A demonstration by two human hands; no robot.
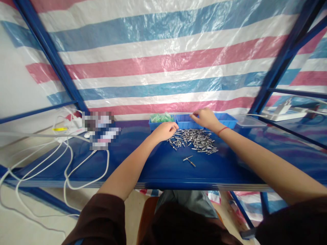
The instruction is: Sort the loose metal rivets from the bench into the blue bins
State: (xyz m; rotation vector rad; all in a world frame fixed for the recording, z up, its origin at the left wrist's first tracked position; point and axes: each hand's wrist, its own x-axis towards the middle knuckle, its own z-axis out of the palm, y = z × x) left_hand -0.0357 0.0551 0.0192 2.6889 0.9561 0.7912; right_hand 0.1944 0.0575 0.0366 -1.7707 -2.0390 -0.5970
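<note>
A loose pile of silvery pop rivets (200, 140) lies on the blue tabletop. Two stray pop rivets (189, 161) rest nearer the front edge. At the pile's left end is my left hand (166, 130), its fingers curled together; anything in them is too small to make out. My right hand (206, 119), with a red cord on its wrist, hovers over the blue bins behind the pile. Its fingertips are close together above the middle bin (182, 119), and what they hold, if anything, cannot be seen.
A left blue bin (153, 126) holds green plastic bags (162, 117); another blue bin (230, 121) stands on the right. A clear plastic lid (251, 121) lies beyond it. White cables (68, 163) cross the table's left side. Blue metal posts (278, 68) frame a striped plastic sheet.
</note>
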